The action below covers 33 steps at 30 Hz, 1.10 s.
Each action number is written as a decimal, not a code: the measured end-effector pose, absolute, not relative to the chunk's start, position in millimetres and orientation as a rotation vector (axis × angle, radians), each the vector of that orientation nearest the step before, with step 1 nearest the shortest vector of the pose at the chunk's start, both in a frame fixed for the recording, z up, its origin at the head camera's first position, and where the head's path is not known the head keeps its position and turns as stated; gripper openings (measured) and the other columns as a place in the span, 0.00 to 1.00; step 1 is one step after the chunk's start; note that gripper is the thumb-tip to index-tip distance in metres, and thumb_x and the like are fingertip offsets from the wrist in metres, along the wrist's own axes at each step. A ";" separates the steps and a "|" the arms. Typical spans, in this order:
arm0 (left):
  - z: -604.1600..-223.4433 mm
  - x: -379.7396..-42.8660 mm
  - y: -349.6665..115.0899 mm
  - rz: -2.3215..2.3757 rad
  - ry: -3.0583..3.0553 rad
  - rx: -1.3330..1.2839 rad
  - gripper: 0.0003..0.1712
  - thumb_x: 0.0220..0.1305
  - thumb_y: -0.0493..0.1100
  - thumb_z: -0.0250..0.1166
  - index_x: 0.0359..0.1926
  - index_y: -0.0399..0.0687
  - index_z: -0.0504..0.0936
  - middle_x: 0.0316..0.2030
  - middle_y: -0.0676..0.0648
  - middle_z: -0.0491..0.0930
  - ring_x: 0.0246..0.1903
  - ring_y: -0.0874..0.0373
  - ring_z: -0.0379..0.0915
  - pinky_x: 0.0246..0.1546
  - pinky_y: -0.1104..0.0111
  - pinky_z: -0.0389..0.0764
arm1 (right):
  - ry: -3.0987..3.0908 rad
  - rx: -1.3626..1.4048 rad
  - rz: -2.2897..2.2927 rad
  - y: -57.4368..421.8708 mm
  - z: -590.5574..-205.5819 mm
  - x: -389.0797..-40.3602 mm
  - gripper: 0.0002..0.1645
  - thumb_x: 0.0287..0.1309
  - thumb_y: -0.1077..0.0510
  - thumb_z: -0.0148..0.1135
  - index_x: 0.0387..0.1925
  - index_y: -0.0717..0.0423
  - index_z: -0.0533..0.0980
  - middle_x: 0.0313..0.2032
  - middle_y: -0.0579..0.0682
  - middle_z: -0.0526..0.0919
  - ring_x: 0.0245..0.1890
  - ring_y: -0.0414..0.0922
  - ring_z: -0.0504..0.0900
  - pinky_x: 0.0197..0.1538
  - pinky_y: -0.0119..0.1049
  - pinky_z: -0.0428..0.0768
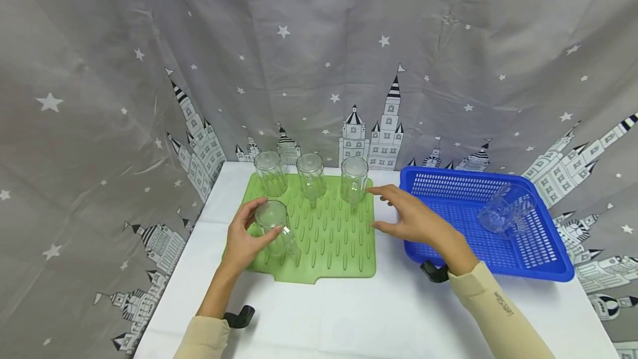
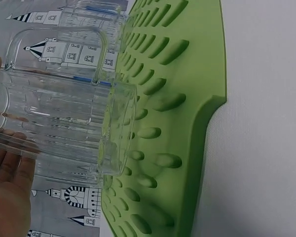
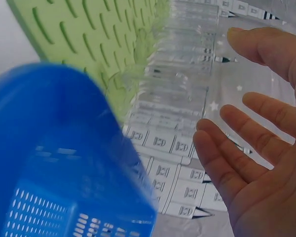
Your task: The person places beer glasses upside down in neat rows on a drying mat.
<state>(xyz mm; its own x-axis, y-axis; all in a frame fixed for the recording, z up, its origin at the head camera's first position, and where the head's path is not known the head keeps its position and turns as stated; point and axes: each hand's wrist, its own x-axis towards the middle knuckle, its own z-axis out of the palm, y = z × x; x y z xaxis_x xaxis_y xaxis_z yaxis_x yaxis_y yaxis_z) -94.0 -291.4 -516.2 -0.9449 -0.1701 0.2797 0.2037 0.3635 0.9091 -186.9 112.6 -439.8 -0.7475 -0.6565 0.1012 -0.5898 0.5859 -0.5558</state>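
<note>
My left hand point(image 1: 245, 237) holds a clear glass mug point(image 1: 273, 219) near its top, thumb on one side and fingers on the other. That mug stands upside down at the front left of a green drying mat point(image 1: 344, 248); in the left wrist view its rim is at the mat's bumps. Along the mat's back edge stand three more upturned mugs: a left one point(image 1: 271, 175), a middle one point(image 1: 312, 177) and a right one point(image 1: 354, 180). My right hand point(image 1: 411, 216), fingers spread and holding nothing, hovers between the right mug and a blue basket point(image 1: 485, 262).
Inside the blue basket another glass mug point(image 1: 503, 212) lies tilted against the right side. White cloth point(image 1: 339, 320) covers the table. A grey curtain point(image 1: 309, 82) printed with castles and stars hangs right behind the mat and basket.
</note>
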 end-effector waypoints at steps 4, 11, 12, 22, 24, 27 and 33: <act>-518.2 -97.9 -293.9 -1.600 -2.298 -0.026 0.44 0.55 0.34 0.83 0.73 0.50 0.76 0.68 0.44 0.76 0.62 0.66 0.73 0.67 0.85 0.72 | 2.724 -1.029 -0.862 124.2 -441.4 -187.2 0.45 0.66 0.48 0.75 0.78 0.52 0.68 0.72 0.55 0.77 0.66 0.57 0.81 0.70 0.60 0.81; -524.1 -104.5 -296.5 -1.611 -2.255 -0.003 0.45 0.54 0.32 0.84 0.72 0.50 0.77 0.65 0.42 0.76 0.64 0.53 0.75 0.66 0.83 0.73 | 2.773 -0.946 -0.828 145.8 -444.6 -190.8 0.44 0.66 0.47 0.76 0.78 0.55 0.69 0.74 0.58 0.76 0.73 0.61 0.75 0.77 0.64 0.74; -524.9 -105.5 -296.5 -1.609 -2.255 0.002 0.46 0.54 0.32 0.83 0.73 0.49 0.76 0.65 0.42 0.76 0.65 0.51 0.75 0.66 0.83 0.72 | 2.779 -0.929 -0.821 149.1 -444.9 -191.0 0.44 0.66 0.47 0.75 0.78 0.55 0.69 0.74 0.59 0.75 0.74 0.62 0.74 0.77 0.65 0.73; -530.0 -115.9 -294.6 -1.615 -2.269 0.084 0.46 0.58 0.34 0.82 0.75 0.50 0.73 0.68 0.44 0.72 0.75 0.49 0.70 0.72 0.83 0.70 | 2.828 -0.827 -0.819 181.4 -446.0 -193.5 0.46 0.67 0.46 0.75 0.79 0.55 0.67 0.75 0.61 0.74 0.71 0.65 0.76 0.75 0.67 0.74; -529.6 -118.0 -293.3 -1.613 -2.270 0.105 0.46 0.58 0.32 0.81 0.76 0.47 0.72 0.69 0.42 0.71 0.76 0.46 0.69 0.73 0.82 0.69 | 2.838 -0.813 -0.821 188.5 -446.4 -193.4 0.45 0.67 0.46 0.74 0.78 0.55 0.67 0.75 0.62 0.74 0.71 0.65 0.76 0.74 0.68 0.75; -530.9 -121.2 -292.8 -1.635 -2.238 0.117 0.46 0.58 0.30 0.80 0.76 0.44 0.72 0.69 0.39 0.70 0.76 0.44 0.69 0.75 0.80 0.69 | 2.856 -0.806 -0.821 199.0 -447.0 -194.1 0.45 0.68 0.47 0.74 0.78 0.57 0.67 0.75 0.62 0.74 0.71 0.65 0.75 0.74 0.68 0.74; -533.0 -123.9 -293.3 -1.664 -2.172 0.085 0.46 0.57 0.34 0.82 0.75 0.49 0.74 0.68 0.44 0.72 0.75 0.48 0.70 0.76 0.79 0.69 | 2.883 -0.750 -0.836 219.4 -445.0 -196.4 0.45 0.68 0.48 0.74 0.78 0.58 0.67 0.75 0.63 0.72 0.72 0.67 0.73 0.74 0.70 0.73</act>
